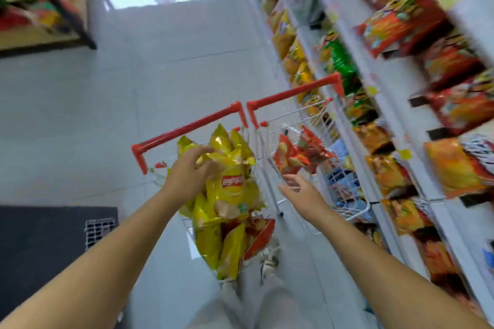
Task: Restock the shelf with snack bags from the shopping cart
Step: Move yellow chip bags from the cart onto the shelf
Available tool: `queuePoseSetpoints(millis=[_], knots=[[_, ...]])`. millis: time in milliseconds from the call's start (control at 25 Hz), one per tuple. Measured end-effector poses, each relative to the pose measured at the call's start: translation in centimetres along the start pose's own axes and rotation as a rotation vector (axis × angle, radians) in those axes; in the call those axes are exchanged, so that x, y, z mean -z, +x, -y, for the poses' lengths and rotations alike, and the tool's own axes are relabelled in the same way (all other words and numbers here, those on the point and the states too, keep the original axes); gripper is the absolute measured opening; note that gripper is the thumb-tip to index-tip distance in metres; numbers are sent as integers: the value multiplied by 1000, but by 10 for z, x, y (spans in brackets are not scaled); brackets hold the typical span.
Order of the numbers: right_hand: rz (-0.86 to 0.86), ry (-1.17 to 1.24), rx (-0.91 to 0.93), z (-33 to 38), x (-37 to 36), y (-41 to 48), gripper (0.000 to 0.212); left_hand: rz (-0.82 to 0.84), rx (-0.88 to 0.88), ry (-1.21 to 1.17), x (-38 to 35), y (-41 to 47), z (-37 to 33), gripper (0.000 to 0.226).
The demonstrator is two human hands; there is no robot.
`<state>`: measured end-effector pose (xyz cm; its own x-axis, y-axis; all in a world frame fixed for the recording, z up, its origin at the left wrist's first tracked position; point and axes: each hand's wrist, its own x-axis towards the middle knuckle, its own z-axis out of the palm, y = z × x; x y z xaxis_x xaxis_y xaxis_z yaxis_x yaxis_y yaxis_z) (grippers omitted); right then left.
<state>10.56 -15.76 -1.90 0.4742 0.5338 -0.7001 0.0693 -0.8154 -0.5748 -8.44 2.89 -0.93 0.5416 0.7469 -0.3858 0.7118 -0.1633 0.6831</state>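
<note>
- Head view: your left hand (191,172) rests on the heap of yellow snack bags (232,189) in the near shopping cart (187,128). The fingers curve over the top bag and touch it; can't tell if they've clamped.
- Your right hand (300,187) is spread and holds nothing, just short of the red snack bags (296,156) in the second cart (294,91).
- Key relation: the top yellow bag lies right under your left hand, the nearer one, with its long axis running away from you up the frame. The shelf (390,88) is off to your right, beyond the second cart.
- Looks: glossy puffed yellow foil with a red logo facing up, piled above the cart rim. Probably light, slippery and easy to crush.
</note>
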Motion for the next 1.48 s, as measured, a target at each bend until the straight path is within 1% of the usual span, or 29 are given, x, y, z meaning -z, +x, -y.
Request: queuePoseSetpoints(millis=[80, 120, 200, 240, 280, 320, 400, 480, 560, 640, 720, 760, 840, 920, 1000, 1040, 1080, 1120, 1200, 1240, 1280, 1320, 1360, 1400, 1440, 1480], knots=[[169, 115, -94, 15, -31, 18, 60, -7, 164, -33, -3, 0, 29, 35], [214, 162, -118, 21, -45, 26, 70, 18, 238, -65, -6, -2, 39, 37], [275, 216, -141, 26, -71, 43, 91, 117, 354, -204, -17, -9, 49, 40], [287, 227, -141, 25, -83, 51, 95, 164, 382, -293, -24, -12, 51, 40], [288, 239, -140, 23, -92, 56, 91, 199, 389, -367, -32, -16, 50, 39], [284, 272, -138, 20, -97, 59, 83, 224, 388, -426, -38, -20, 46, 36], [291, 406, -127, 11, -93, 61, 74, 242, 384, -538, -49, -23, 42, 30], [288, 568, -119, -4, -70, 57, 61, 265, 409, -626, -52, -24, 37, 29], [184, 739, -143, -24, -36, 53, 47, 216, 435, -643, -47, -22, 36, 28], [53, 802, -174, -49, -7, 53, 46, 109, 465, -627, -41, -17, 42, 27], [-20, 739, -203, -61, 8, 51, 50, 49, 496, -598, -36, -13, 48, 28], [-18, 692, -203, -62, 8, 51, 53, 67, 495, -601, -35, -13, 49, 28], [37, 597, -165, -51, -2, 45, 65, 210, 461, -625, -39, -17, 43, 33], [130, 476, -112, -31, -28, 37, 79, 385, 446, -635, -51, -24, 31, 44], [211, 305, -81, -7, -61, 25, 84, 452, 442, -695, -64, -30, 23, 63], [258, 245, -85, 2, -76, 22, 85, 414, 447, -738, -66, -33, 23, 75], [304, 256, -104, 10, -87, 20, 79, 347, 459, -771, -63, -34, 29, 84], [330, 320, -118, 17, -94, 18, 68, 284, 468, -797, -55, -38, 34, 83], [269, 369, -95, 24, -100, 23, 50, 204, 473, -894, -32, -47, 53, 62], [196, 294, -68, 24, -102, 30, 42, 170, 476, -963, -18, -52, 66, 54], [117, 164, -44, 20, -104, 38, 33, 131, 486, -1026, -5, -58, 78, 50], [50, 10, -26, 16, -106, 42, 30, 89, 498, -1076, 6, -62, 92, 50], [-6, -124, 1, 11, -110, 43, 34, 44, 517, -1110, 15, -66, 105, 52], [-62, -222, 79, 6, -118, 41, 35, 2, 542, -1133, 22, -69, 115, 54], [-89, -296, 188, 4, -129, 38, 31, -32, 566, -1151, 26, -72, 124, 54], [-58, -322, 277, 4, -143, 33, 29, -54, 586, -1164, 29, -76, 133, 54]])
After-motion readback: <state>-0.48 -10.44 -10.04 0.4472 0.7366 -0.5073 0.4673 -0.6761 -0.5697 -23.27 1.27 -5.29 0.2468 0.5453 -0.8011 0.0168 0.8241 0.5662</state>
